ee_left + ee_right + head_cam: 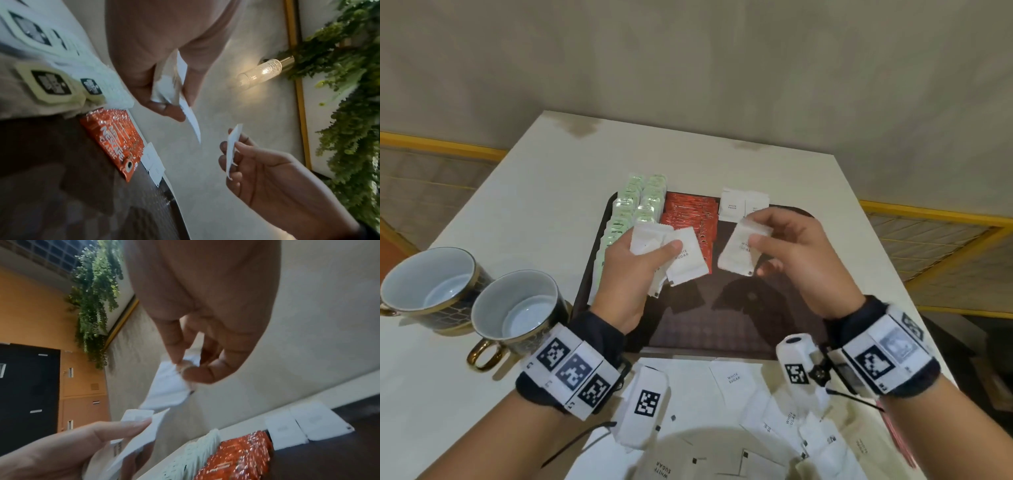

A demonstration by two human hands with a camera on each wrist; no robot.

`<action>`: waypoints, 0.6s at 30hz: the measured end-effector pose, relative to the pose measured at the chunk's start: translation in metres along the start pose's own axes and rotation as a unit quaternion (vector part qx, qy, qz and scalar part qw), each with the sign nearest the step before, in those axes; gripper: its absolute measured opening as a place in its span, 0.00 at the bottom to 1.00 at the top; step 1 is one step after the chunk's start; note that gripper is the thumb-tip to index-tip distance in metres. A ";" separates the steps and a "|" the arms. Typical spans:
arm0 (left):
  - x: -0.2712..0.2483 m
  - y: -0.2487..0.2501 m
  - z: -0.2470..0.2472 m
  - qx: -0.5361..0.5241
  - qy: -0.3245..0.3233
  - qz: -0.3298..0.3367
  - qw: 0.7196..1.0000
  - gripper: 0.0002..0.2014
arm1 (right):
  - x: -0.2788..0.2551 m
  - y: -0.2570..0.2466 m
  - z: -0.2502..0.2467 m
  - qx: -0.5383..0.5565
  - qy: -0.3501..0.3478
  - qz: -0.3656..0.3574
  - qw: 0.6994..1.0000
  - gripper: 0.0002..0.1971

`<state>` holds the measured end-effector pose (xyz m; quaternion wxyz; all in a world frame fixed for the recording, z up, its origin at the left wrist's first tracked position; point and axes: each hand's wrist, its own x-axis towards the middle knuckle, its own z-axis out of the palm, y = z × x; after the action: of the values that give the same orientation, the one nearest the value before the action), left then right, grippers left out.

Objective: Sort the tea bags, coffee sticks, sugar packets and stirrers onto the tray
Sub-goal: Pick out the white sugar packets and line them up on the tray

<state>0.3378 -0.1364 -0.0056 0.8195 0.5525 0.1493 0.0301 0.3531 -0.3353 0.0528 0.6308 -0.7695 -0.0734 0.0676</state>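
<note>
Above the dark brown rectangular tray (681,329), the left hand (626,274) has its grip closed on a small bunch of white paper sugar packets (674,257), thumb pressed on top. The right hand (801,253) pinches one more white sugar packet (739,253) between thumb and fingers. Pale green tea bags (630,212), red coffee sticks (688,219) and two laid sugar packets (743,205) line the tray's far end. Loose sugar packets (732,377) lie on the white worktop (517,192) at the near edge.

Sugar packets (674,255) above tray (722,329)

Head looks down; wrists close, sharing tray (619,329).
</note>
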 end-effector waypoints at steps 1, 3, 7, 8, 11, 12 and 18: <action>0.000 0.001 0.000 0.028 -0.010 0.005 1.000 0.13 | 0.001 -0.001 -0.001 -0.034 -0.041 -0.004 0.999 0.13; 0.000 0.002 0.002 0.070 -0.033 0.014 0.997 0.13 | 0.005 -0.001 0.002 -0.091 -0.098 -0.018 0.991 0.12; -0.005 0.004 0.012 0.078 -0.095 0.005 0.992 0.08 | 0.012 0.006 0.011 -0.097 -0.077 -0.033 0.992 0.06; -0.007 0.005 0.014 0.071 -0.107 -0.001 0.992 0.09 | 0.014 0.007 0.012 -0.089 -0.065 -0.031 0.993 0.07; -0.009 0.005 0.017 0.051 -0.129 -0.010 0.990 0.18 | 0.019 0.011 0.011 -0.090 -0.042 -0.022 0.995 0.08; -0.009 0.005 0.017 0.056 -0.130 -0.007 0.990 0.20 | 0.021 0.013 0.010 -0.084 -0.037 -0.017 0.996 0.09; -0.004 -0.006 0.021 0.116 -0.095 0.013 0.989 0.16 | 0.025 0.018 0.006 -0.070 -0.081 -0.008 0.994 0.07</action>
<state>0.3391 -0.1584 -0.0035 0.7597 0.6463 0.0656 -0.0294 0.3773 -0.3280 0.0337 0.5682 -0.8028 -0.1352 0.1194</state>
